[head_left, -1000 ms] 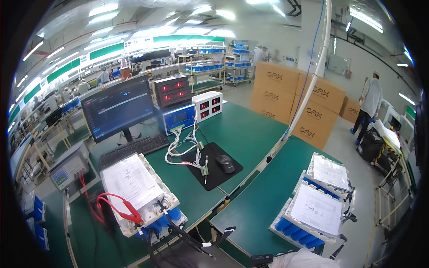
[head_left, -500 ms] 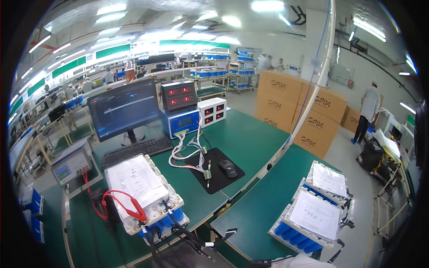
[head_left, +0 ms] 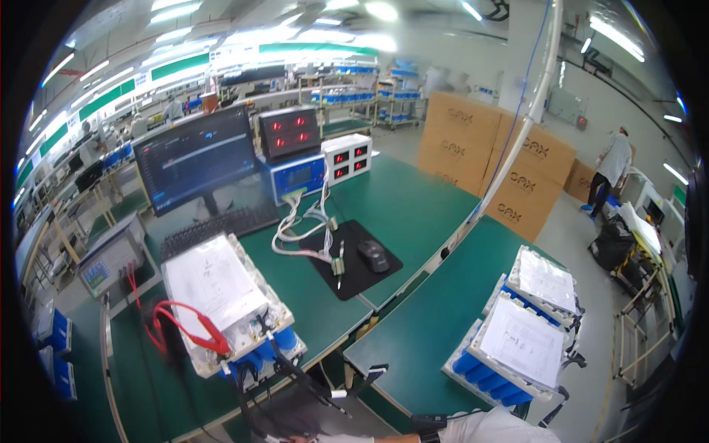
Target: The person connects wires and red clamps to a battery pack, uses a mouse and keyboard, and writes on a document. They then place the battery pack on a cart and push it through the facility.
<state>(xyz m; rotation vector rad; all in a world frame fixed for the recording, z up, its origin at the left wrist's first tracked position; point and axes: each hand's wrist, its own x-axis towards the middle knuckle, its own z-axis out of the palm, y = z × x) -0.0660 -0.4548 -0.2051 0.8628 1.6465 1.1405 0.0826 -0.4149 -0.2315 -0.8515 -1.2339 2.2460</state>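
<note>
My right arm comes in at the lower edge in a white sleeve (head_left: 487, 427), with a black band (head_left: 430, 423) at the wrist. Only a strip of my right hand (head_left: 399, 438) shows, cut off by the edge; its fingers cannot be made out. My left hand is out of view. Nearest are black cables (head_left: 299, 376) with white-tagged ends, hanging from a blue-celled battery pack (head_left: 258, 351). Printed sheets (head_left: 214, 284) lie on that pack. A red clip (head_left: 214, 341) on a red lead sits at its near corner.
Two more battery packs (head_left: 509, 351) with papers stand on the right green table (head_left: 413, 332). Behind the near pack are a monitor (head_left: 196, 159), keyboard (head_left: 221, 225), blue tester (head_left: 295, 179), wire harness (head_left: 284, 236) and mouse (head_left: 373, 256). Cartons (head_left: 473, 148) stack beyond; a person (head_left: 611, 170) stands far right.
The view has shifted, so the tables and packs sit slightly higher and further left. More of my right sleeve, the wristband and a strip of hand have come in at the lower edge.
</note>
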